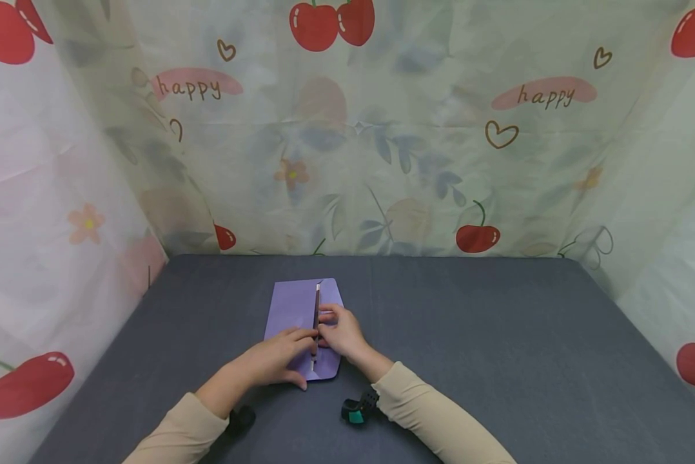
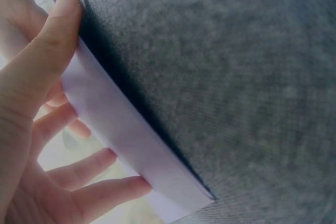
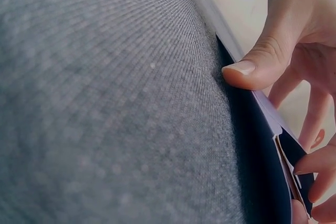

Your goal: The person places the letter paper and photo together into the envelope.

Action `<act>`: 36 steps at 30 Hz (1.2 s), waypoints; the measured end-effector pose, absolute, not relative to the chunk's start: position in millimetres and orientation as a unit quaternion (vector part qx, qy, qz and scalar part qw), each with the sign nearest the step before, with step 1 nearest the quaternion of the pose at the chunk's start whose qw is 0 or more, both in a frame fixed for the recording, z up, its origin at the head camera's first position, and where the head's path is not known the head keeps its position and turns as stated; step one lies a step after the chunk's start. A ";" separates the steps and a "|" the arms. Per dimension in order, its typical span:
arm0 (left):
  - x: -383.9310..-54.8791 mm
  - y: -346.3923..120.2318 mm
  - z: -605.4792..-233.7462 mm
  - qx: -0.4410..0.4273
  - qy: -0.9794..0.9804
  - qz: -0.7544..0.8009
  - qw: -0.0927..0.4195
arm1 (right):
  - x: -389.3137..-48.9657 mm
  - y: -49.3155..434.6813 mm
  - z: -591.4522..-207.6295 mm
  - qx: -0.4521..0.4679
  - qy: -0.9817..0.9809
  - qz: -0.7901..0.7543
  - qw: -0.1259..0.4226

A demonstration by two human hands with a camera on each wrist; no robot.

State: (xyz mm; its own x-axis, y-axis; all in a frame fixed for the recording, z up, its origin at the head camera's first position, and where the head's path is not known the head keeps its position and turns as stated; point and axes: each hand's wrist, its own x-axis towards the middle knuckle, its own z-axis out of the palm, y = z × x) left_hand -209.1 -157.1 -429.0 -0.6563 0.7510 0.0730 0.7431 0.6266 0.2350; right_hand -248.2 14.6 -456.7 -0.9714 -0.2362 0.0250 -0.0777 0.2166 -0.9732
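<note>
A flat purple case (image 1: 292, 299), like a notebook cover with rounded right corners, lies on the table. A narrow dark gap with pale ends runs lengthwise along it, beside a flap strip (image 1: 330, 365). My left hand (image 1: 269, 361) rests on the left part, its fingertips at the gap and its thumb by the near edge. From the right, my right hand (image 1: 343, 333) holds the flap by the gap with bent fingers and thumb. In the right wrist view, thin layers show inside the dark opening (image 3: 289, 145). What lies deeper inside is hidden.
A dark grey cloth covers the table (image 1: 498, 348). Patterned curtains (image 1: 405, 129) with cherries and hearts hang behind it and at both sides. A black wrist strap (image 1: 359, 409) sits below the right hand.
</note>
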 end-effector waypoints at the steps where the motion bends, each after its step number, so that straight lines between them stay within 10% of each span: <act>1: -209.1 -157.2 -429.2 0.415 0.901 0.124 0.015 | -247.7 14.5 -456.1 -0.104 0.778 -0.617 0.064; 36: -210.5 -156.5 -426.4 0.428 0.894 0.134 0.009 | -249.9 14.0 -455.2 -0.098 0.789 -0.601 0.076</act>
State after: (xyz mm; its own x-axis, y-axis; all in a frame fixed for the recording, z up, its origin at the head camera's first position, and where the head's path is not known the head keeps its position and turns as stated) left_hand -210.5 -156.5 -426.4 -0.6341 0.7670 0.0975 0.7620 0.5986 0.2469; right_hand -249.9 14.0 -455.2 -0.9690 -0.2469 -0.0019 -0.0637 0.2573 -0.9642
